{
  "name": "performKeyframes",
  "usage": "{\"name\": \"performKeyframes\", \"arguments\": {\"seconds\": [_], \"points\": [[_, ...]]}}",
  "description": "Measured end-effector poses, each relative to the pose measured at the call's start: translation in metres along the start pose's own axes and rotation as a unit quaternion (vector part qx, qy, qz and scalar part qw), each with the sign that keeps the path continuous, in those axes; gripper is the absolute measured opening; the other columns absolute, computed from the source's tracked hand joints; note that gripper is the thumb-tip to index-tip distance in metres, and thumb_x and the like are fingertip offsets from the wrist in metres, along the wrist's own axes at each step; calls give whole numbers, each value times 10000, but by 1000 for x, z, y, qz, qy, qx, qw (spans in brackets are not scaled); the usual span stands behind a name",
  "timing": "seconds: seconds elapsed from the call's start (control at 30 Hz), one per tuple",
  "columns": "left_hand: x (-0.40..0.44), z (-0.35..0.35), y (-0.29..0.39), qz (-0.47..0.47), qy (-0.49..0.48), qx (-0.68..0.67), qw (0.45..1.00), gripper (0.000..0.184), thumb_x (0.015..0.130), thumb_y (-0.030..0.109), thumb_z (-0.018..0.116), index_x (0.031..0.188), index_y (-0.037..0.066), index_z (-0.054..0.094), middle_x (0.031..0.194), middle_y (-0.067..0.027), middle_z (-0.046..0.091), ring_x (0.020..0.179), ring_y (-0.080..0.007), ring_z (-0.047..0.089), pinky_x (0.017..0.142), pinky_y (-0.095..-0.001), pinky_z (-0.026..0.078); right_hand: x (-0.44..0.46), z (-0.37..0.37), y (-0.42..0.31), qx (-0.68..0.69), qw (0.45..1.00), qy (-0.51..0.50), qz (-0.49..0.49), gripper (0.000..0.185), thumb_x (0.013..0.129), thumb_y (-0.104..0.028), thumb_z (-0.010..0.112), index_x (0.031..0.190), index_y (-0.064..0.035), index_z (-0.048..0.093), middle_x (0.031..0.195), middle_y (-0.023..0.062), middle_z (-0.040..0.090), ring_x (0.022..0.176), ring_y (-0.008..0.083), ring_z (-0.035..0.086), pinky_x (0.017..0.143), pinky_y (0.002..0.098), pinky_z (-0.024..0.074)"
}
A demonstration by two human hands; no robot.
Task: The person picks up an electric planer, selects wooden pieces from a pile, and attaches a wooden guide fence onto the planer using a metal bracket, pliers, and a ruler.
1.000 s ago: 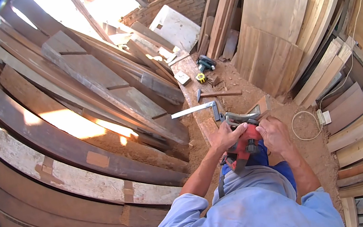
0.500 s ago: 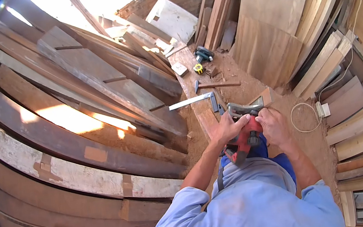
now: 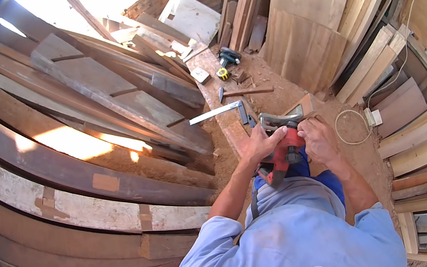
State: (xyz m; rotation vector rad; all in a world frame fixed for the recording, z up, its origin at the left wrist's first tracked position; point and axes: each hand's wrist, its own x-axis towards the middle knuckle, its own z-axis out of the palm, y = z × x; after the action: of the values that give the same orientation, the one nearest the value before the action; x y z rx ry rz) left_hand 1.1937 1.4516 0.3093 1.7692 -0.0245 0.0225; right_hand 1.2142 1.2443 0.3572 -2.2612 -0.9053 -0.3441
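Note:
A red and black power tool (image 3: 282, 157) with a grey metal base is held close to my lap. My left hand (image 3: 263, 143) is wrapped round its left side, thumb laid across the top. On the other side, the fingers of my right hand (image 3: 317, 138) are pinched together against the tool's front part; what lies between them is hidden. Just beyond the tool are a try square (image 3: 221, 111) and a hammer (image 3: 246, 92) on a dusty plank. A yellow tape measure (image 3: 222, 74) lies farther along, beside a dark green power tool (image 3: 229, 56).
Long boards (image 3: 89, 195) fill the left side. Wooden panels (image 3: 305, 24) lean at the back right, with stacked planks (image 3: 421, 139) below. A coiled pale cable (image 3: 337, 129) lies on the sawdust to my right. A white box (image 3: 189, 17) stands at the back.
The view has shifted, so the surroundings sit slightly more to the left and higher. Both hands stay on the red tool, which is tilted a little differently.

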Motion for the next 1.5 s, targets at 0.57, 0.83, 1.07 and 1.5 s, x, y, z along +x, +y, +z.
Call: {"name": "performKeyframes", "arguments": {"seconds": [0.57,0.83,1.07,1.5], "points": [[-3,-1,7,8,24,47,999,452,868,444,716,1037,25,709,866,-67,717,799,-158,631,754,-348,495,-3,13,5,-32,999,17,17,60,876,-95,622,896,-57,580,855,145,575,849,364,564,772,471,460],[-5,-1,2,28,41,24,998,500,869,504,717,1059,41,696,937,-75,715,893,-161,633,806,-343,485,1,0,1,33,999,-15,10,65,866,-96,646,867,-55,595,864,143,591,857,356,579,760,471,466],[-5,-1,9,1,34,72,997,499,863,488,725,1088,44,700,939,-88,714,891,-178,637,804,-354,484,-1,8,-2,-12,999,12,40,67,855,-87,655,868,-54,598,846,147,591,845,364,579,755,472,469],[-10,3,6,-31,2,-22,999,430,853,273,781,1120,-17,610,1033,-124,687,982,-196,628,899,-350,491,44,-31,-14,55,977,201,37,174,913,-157,658,981,2,647,964,160,627,917,327,615,795,414,478]]}}
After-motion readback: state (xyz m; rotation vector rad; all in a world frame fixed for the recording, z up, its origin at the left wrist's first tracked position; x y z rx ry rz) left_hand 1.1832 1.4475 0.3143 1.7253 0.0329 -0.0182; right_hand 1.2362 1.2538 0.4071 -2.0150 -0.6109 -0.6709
